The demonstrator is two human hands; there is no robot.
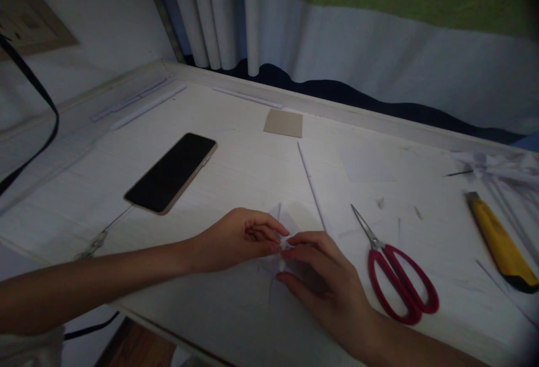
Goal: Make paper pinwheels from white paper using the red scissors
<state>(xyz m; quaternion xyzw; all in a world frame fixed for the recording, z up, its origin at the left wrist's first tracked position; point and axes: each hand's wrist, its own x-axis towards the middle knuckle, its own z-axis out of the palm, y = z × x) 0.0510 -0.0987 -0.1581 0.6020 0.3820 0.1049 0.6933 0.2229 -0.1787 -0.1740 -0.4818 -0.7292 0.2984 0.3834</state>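
White paper piece [288, 222] sits between our 2 hands on the tabletop [236, 170] side nearest us; fingers cover most of it and the detail is dim and blurred, so we can't make out its shape. Our left hand [246, 241] pinches it, thumb against index finger, other fingers curled and partly hidden. Our right hand [326, 271] meets it with the fingertips from the opposite side, thumb spread lower; can't tell if it grips. Thin white rod [310, 184] runs down to behind the right hand. Red-handled scissors [402, 283] lie just right of it. White bundle [514, 173] at far right: blurred, cut off. Phone [172, 171] shows 1 dark screen, face up. Wall socket [31, 19] is cropped too.
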